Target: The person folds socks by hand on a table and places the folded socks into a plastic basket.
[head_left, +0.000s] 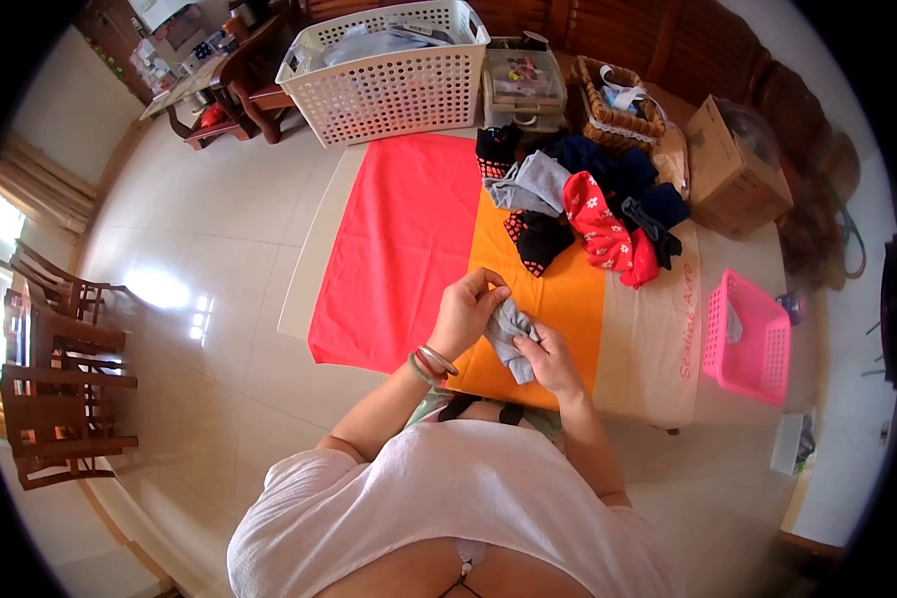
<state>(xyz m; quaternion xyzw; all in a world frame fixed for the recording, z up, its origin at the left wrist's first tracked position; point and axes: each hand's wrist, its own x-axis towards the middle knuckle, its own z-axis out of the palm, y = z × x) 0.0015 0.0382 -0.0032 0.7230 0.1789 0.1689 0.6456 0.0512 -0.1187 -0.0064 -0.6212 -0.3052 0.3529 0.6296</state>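
Observation:
Above the table's near edge, a small light-grey piece of clothing, which looks like a sock [509, 337], is bunched up between my hands. My left hand [468, 311] pinches its upper end between thumb and fingers. Lower on the right side, my right hand [548, 357] is closed round it with the thumb on top. Just beyond lies a loose pile of clothes: a red piece with white flowers [608, 231], a grey piece [530, 183], black pieces with a red pattern [540, 241] and dark blue ones [623, 171]. Its folds hide what each piece is.
A red and orange cloth [399, 249] covers much of the table. At the back stand a white laundry basket [394, 95], a plastic case [523, 85], a wicker basket [623, 125] and a cardboard box [733, 164]. A pink basket [747, 339] sits at right.

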